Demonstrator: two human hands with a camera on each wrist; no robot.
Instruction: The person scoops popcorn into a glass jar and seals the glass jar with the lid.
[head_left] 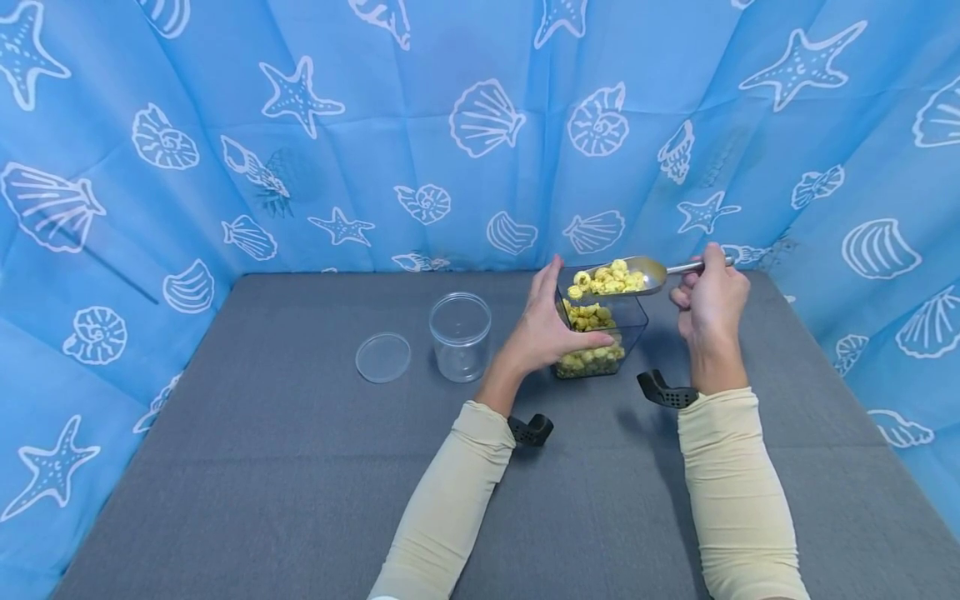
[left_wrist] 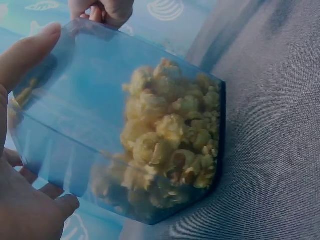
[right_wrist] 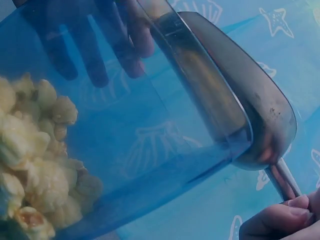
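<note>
Clear square-sided box [head_left: 632, 333], the landmark of this entry, standing on the grey worktop [head_left: 300, 500]; walls transparent, base edge dark; yellow popcorn [head_left: 592, 361] heaped in its lower part, the upper walls bare in both wrist views.

Left hand [head_left: 543, 329], at the box's left side; its grip grasping the box, thumb across the near wall, fingers on the far side; cream sleeve [head_left: 450, 492] on the forearm, black wrist mount [head_left: 531, 430] near the cuff.

Metal scoop [head_left: 656, 279], one, held above the box's mouth, handle pointing away to the right of the box; more popcorn [head_left: 618, 275] lying in its bowl; whether the bowl touches the box's rim, cannot tell.

Right hand [head_left: 716, 300], to the right of the box; its grip clenched round the scoop's handle, fingers curled; second cream sleeve [head_left: 738, 492], second black mount [head_left: 666, 390] at the wrist.

Clear round jar [head_left: 461, 354], one, upright, left of the box and apart from it; clear round disc [head_left: 383, 357], one, lying flat, farther left of the box, just beyond the jar.

Blue curtain [head_left: 420, 154], hung behind the box; printed with white shells and starfish.
</note>
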